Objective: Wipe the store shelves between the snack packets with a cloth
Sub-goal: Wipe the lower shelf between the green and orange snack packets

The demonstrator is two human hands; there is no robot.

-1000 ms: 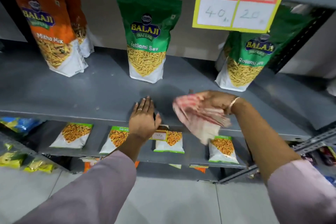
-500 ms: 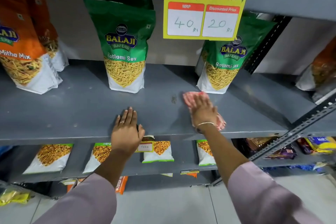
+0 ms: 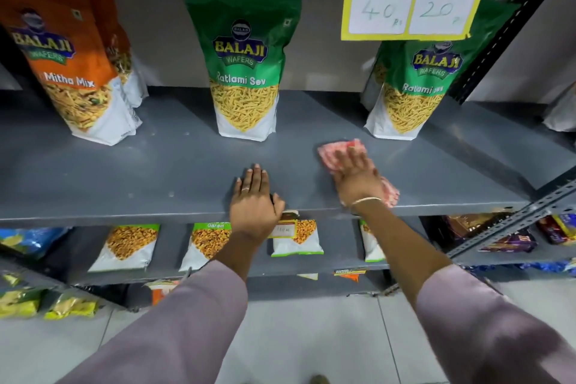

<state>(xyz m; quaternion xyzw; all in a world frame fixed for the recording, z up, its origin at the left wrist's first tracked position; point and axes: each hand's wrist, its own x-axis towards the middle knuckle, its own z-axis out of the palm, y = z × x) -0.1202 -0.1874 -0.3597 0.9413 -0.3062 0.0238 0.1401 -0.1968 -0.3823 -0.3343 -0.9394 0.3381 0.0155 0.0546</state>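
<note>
A grey metal shelf (image 3: 156,171) carries three upright snack packets: an orange Mitha Mix packet (image 3: 68,65) at the left, a green Ratlami Sev packet (image 3: 246,72) in the middle and another green Ratlami Sev packet (image 3: 414,87) at the right. My right hand (image 3: 358,178) presses flat on a pink and white cloth (image 3: 335,151) lying on the shelf between the two green packets. My left hand (image 3: 254,199) rests palm down on the shelf's front edge, fingers together, holding nothing.
A yellow price sign (image 3: 414,0) hangs from the shelf above, over the right packet. Small snack packets (image 3: 127,246) lie on the lower shelf. A slotted metal upright (image 3: 514,224) runs at the right. Grey tiled floor (image 3: 311,337) lies below.
My right hand brought the cloth down from the air onto the shelf and slid it forward between the green packets. My left hand stayed on the shelf edge.
</note>
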